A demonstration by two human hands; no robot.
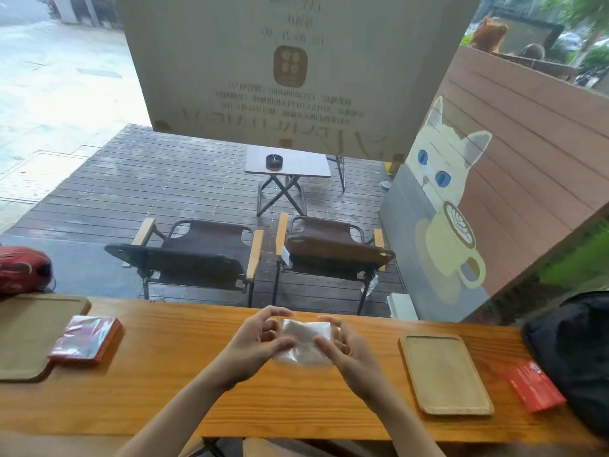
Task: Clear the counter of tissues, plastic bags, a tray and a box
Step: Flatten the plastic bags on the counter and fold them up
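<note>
A clear plastic bag [304,341] with something white inside is held just above the middle of the wooden counter [164,390]. My left hand [260,341] grips its left side and my right hand [342,347] grips its right side. A small light wooden tray [445,374] lies empty to the right. A red box [87,339] wrapped in shiny plastic rests on the right edge of a larger wooden tray [29,338] at the far left. Another red box [532,385] lies at the far right.
A dark bag [573,351] sits on the counter's right end, beside the red box there. A red bag [23,270] lies behind the left tray. Beyond the window stand two folding chairs [250,252] and a small table [286,163] on a deck.
</note>
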